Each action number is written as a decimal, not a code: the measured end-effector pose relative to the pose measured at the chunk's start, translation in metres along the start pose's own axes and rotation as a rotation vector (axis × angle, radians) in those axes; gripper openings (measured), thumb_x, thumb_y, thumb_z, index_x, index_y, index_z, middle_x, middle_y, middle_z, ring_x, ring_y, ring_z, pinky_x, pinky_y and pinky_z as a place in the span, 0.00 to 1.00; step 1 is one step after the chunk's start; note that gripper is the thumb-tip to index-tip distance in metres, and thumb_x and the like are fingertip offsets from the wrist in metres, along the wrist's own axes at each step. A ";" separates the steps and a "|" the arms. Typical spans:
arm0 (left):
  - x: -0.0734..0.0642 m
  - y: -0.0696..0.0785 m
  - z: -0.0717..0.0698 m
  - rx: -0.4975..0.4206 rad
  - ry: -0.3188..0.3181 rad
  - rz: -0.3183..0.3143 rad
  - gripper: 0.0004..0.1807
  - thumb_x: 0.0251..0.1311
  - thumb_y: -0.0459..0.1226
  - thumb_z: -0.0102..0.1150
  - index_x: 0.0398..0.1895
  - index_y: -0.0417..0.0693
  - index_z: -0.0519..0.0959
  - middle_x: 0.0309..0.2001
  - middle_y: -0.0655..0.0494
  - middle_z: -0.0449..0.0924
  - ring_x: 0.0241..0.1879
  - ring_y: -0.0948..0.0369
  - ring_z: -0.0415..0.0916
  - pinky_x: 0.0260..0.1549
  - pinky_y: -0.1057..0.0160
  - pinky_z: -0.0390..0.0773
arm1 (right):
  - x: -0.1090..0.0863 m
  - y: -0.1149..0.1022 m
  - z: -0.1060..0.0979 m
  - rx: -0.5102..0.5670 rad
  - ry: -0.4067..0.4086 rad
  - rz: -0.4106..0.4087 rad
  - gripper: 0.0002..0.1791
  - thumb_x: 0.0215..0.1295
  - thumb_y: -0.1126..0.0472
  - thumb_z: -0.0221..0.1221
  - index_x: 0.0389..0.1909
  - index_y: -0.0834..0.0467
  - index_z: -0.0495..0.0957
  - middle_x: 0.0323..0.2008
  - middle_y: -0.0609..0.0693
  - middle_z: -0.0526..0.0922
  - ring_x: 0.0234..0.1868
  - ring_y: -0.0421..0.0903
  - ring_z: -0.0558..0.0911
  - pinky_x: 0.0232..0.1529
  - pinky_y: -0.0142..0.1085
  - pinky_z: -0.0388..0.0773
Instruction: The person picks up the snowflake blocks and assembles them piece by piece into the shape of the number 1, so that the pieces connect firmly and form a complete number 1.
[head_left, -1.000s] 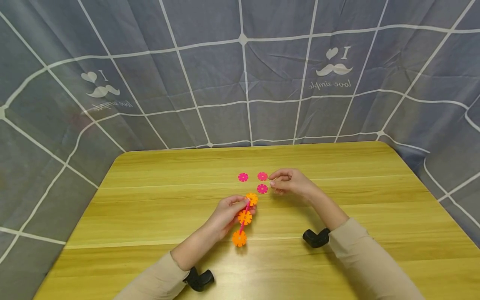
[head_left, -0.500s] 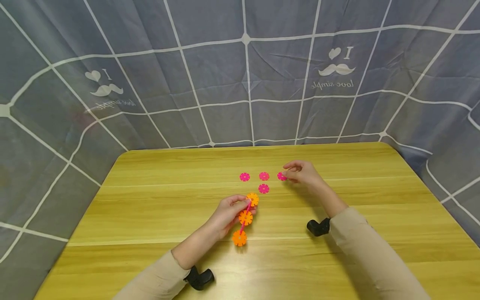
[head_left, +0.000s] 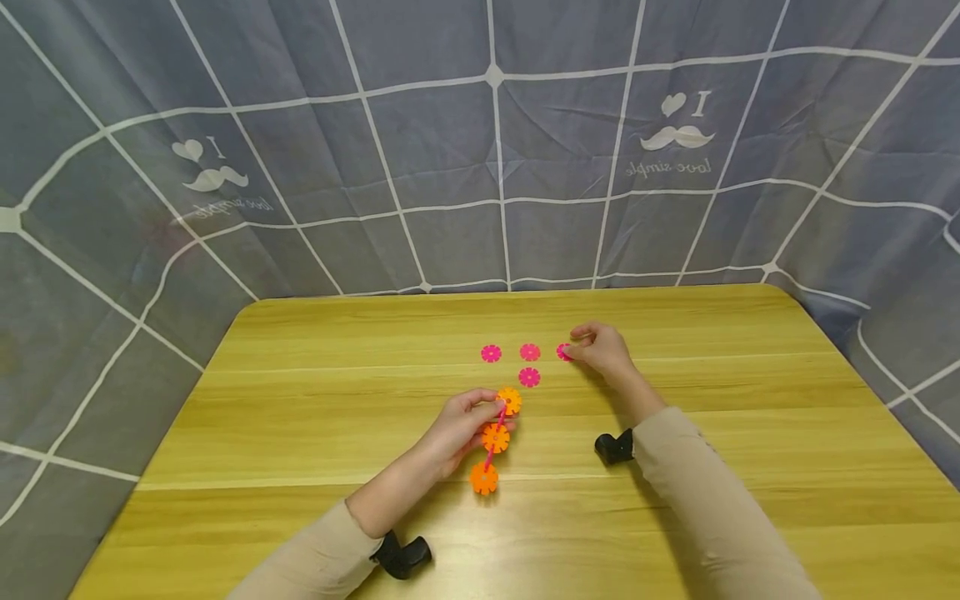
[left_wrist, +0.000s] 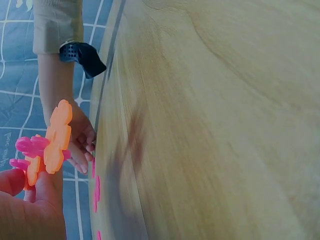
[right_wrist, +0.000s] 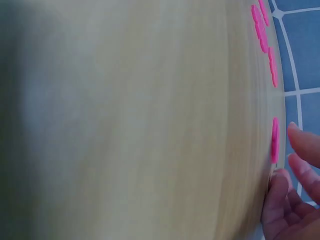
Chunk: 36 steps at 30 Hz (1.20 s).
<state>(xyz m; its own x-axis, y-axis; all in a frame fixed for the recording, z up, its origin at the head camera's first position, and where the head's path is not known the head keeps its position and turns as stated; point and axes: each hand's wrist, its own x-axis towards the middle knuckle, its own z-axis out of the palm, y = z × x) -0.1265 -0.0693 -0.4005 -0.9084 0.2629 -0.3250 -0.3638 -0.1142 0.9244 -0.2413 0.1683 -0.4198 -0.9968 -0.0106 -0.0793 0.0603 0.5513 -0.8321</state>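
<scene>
My left hand [head_left: 457, 425] pinches a chain of interlocking snowflake discs [head_left: 496, 438] by its far end. In the head view three orange notched discs face up, with pink ones seen edge-on between them; the left wrist view shows the chain [left_wrist: 57, 137] above the thumb and fingers. My right hand [head_left: 603, 354] is low at the back of the table, its thumb overlapping a pink snowflake disc [head_left: 562, 352]. In the right wrist view that pink disc [right_wrist: 275, 141] lies flat by the fingertips, which are spread and not closed round it.
Left of the right hand, three more loose pink discs lie on the wooden table [head_left: 300, 417], one of them a pink disc [head_left: 529, 377] nearer the left hand. Black wrist mounts [head_left: 402, 557] stick out at both cuffs. A grey checked curtain [head_left: 435, 150] hangs behind the table.
My right hand has moved right and slightly back from beside the loose discs, and a fourth pink disc now shows at its thumb. The left hand and its chain have barely moved.
</scene>
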 end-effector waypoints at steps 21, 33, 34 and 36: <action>0.000 0.004 0.004 -0.024 -0.001 -0.006 0.09 0.66 0.33 0.51 0.42 0.33 0.72 0.33 0.51 0.82 0.32 0.59 0.83 0.28 0.68 0.81 | -0.005 -0.012 0.001 -0.310 -0.096 -0.033 0.18 0.51 0.60 0.69 0.36 0.67 0.75 0.25 0.52 0.70 0.27 0.47 0.68 0.30 0.35 0.66; -0.001 0.004 0.005 -0.035 0.021 -0.011 0.09 0.66 0.33 0.51 0.42 0.33 0.72 0.38 0.43 0.83 0.32 0.59 0.83 0.30 0.67 0.81 | -0.012 -0.013 0.002 -0.233 -0.100 -0.018 0.16 0.47 0.63 0.71 0.31 0.66 0.75 0.21 0.51 0.71 0.24 0.45 0.68 0.27 0.34 0.67; -0.001 0.004 0.005 -0.040 0.021 -0.011 0.09 0.66 0.33 0.51 0.42 0.33 0.72 0.38 0.43 0.83 0.31 0.59 0.83 0.30 0.67 0.81 | -0.013 -0.013 0.002 -0.214 -0.103 -0.009 0.15 0.47 0.63 0.71 0.30 0.65 0.75 0.20 0.51 0.71 0.23 0.44 0.68 0.25 0.33 0.67; -0.002 0.005 0.005 -0.048 0.019 -0.010 0.09 0.66 0.33 0.50 0.42 0.33 0.72 0.38 0.42 0.83 0.31 0.60 0.83 0.30 0.67 0.81 | -0.014 -0.012 0.002 -0.161 -0.122 0.012 0.14 0.48 0.64 0.70 0.30 0.66 0.75 0.19 0.50 0.71 0.20 0.42 0.69 0.23 0.31 0.68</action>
<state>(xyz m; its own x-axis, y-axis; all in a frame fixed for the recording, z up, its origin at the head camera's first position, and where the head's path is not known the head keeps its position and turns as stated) -0.1256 -0.0653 -0.3947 -0.9083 0.2463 -0.3381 -0.3818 -0.1580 0.9106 -0.2282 0.1603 -0.4094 -0.9817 -0.0994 -0.1627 0.0529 0.6779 -0.7332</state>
